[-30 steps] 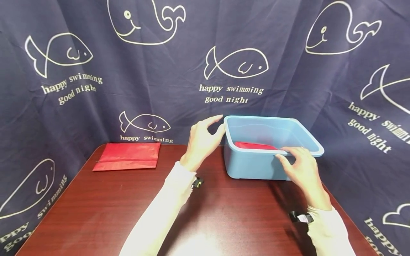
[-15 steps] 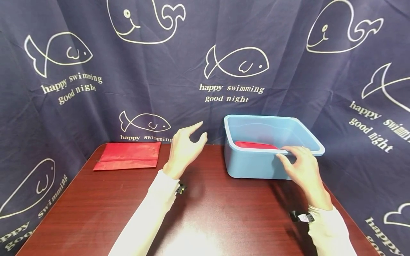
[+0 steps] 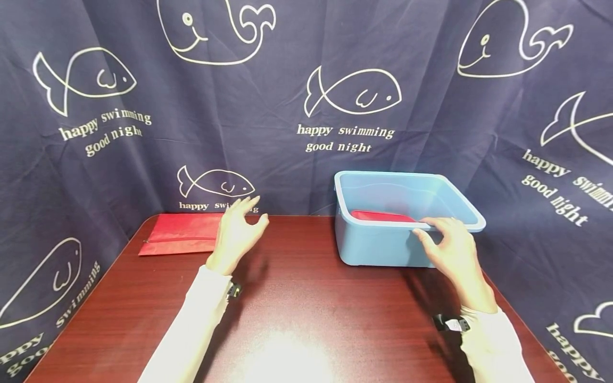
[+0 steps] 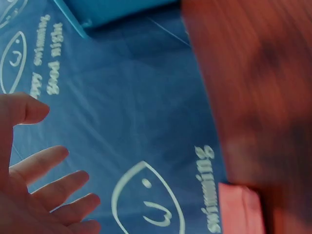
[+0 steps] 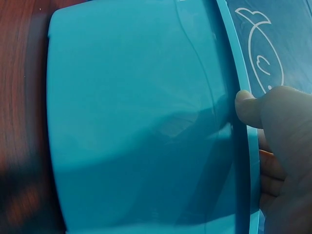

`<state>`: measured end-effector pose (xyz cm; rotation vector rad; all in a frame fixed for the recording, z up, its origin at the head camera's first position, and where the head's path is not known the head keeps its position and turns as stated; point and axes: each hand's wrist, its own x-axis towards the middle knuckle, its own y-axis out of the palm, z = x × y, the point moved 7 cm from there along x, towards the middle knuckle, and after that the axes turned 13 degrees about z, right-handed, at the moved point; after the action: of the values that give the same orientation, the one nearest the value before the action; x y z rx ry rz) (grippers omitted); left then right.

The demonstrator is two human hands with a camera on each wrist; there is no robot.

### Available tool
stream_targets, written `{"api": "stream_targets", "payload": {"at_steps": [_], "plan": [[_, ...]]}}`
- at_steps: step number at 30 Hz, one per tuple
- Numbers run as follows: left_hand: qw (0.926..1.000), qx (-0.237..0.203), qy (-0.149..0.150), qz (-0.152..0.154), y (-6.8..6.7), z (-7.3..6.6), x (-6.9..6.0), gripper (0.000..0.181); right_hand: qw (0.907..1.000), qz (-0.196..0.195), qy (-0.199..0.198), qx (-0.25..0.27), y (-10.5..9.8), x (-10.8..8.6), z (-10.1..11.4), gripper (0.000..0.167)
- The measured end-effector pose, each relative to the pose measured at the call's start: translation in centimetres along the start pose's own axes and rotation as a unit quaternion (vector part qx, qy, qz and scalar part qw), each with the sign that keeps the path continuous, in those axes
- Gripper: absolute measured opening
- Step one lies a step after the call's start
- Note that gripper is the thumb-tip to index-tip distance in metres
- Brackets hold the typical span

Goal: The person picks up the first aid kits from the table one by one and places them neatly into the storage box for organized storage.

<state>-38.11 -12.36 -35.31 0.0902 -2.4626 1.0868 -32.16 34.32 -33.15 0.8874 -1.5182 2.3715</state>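
My right hand (image 3: 450, 247) pinches the front rim of a light blue plastic bin (image 3: 378, 247), thumb outside and fingers over the inside edge, as the right wrist view also shows. Inside the bin lies a red item (image 3: 381, 216), mostly hidden behind the front wall. To the left, a flat red zippered pouch (image 3: 179, 231) lies at the table's back left corner. My left hand (image 3: 238, 234) is in front of the pouch's right end and covers part of it. Its fingers (image 4: 61, 187) are spread and relaxed, with nothing in them.
The dark red wooden table (image 3: 306, 298) ends at the back against a navy curtain (image 3: 268, 106) with fish and whale drawings. The bin stands at the table's back right, near the curtain.
My left hand has moved from beside the bin's left rim leftward across the table to the pouch. The right hand has stayed on the bin's rim.
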Motion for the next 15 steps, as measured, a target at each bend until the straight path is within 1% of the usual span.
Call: {"api": "stream_targets", "payload": {"at_steps": [5,7,9,11,13,15], "plan": [[0.9993,0.023,-0.026,0.012,-0.9,3.0,-0.7,0.055,1.0,0.002,-0.002,0.002,0.0,0.0,0.2,0.027],[0.998,0.034,-0.045,0.028,-1.1,4.2,-1.0,0.056,1.0,0.003,-0.003,0.001,-0.1,0.0,0.2,0.026],[0.9958,0.044,-0.063,0.051,-1.1,5.3,-1.3,0.057,1.0,0.001,-0.003,0.0,-0.2,0.0,0.2,0.026],[0.9932,0.052,-0.075,0.072,-1.1,6.1,-1.5,0.059,1.0,-0.002,-0.003,-0.001,-0.2,-0.1,0.2,0.026],[0.9912,0.059,-0.081,0.087,-1.2,7.0,-1.6,0.061,1.0,-0.003,-0.002,-0.001,-0.3,-0.1,0.2,0.025],[0.9899,0.065,-0.084,0.094,-1.5,7.9,-1.8,0.063,1.0,-0.001,-0.002,0.002,-0.2,0.0,0.3,0.025]]}}
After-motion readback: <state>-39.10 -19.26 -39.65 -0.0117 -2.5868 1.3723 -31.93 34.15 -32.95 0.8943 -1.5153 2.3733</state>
